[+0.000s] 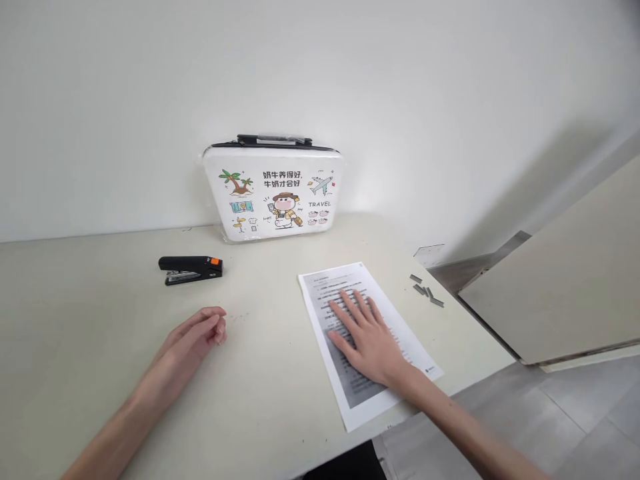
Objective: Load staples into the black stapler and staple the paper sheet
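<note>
Printed sheets of paper [357, 399], possibly a thin stack, lie at a slant near the table's right front edge. My right hand [367, 333] is spread flat on the printed page, fingers apart, covering part of the text. To the left, my left hand [197, 333] rests at the table with its fingers loosely curled in, and nothing shows in it. Just beyond that hand is a black stapler [191, 269] with an orange button, lying on its side. Faint small marks or bits are on the table beside the left fingertips; I cannot tell which.
A white case [275, 193] with cartoon prints and a black handle leans against the wall at the back. Several staple strips [425, 291] lie near the right edge of the pale table [265, 393]. Past that edge stands a light panel [560, 287] above the grey floor.
</note>
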The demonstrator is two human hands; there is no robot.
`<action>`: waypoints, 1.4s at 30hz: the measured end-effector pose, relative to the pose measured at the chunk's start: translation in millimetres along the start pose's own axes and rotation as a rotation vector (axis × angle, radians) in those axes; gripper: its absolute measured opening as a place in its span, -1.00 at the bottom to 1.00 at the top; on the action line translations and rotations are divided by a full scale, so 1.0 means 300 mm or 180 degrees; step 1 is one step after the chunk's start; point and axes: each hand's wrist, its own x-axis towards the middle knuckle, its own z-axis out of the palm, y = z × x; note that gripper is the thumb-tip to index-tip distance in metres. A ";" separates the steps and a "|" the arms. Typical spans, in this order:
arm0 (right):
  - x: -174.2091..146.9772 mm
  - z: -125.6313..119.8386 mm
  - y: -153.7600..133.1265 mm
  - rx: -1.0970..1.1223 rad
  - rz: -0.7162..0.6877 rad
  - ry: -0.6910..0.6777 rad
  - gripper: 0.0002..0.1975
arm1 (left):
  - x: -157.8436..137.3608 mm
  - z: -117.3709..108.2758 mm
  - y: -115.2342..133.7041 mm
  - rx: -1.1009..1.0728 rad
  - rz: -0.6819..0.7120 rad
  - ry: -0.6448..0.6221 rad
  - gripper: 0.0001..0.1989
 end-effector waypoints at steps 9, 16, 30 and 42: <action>0.028 0.062 -0.414 0.0766 -0.0226 -0.0301 -0.29 | 0.001 0.044 -0.095 0.3150 0.1499 -0.0194 -0.47; -0.111 -0.072 -0.299 0.0895 -0.0729 -0.0370 -0.36 | 0.019 -0.036 -0.118 0.4006 0.1658 -0.0720 -0.39; -0.139 -0.031 -0.308 0.0731 -0.1260 -0.0431 -0.36 | -0.078 -0.019 -0.136 0.4183 0.1399 -0.0458 -0.26; -0.147 -0.014 -0.307 0.0610 -0.1292 -0.0392 -0.44 | -0.053 -0.242 -0.102 0.5104 0.1364 0.0090 -0.22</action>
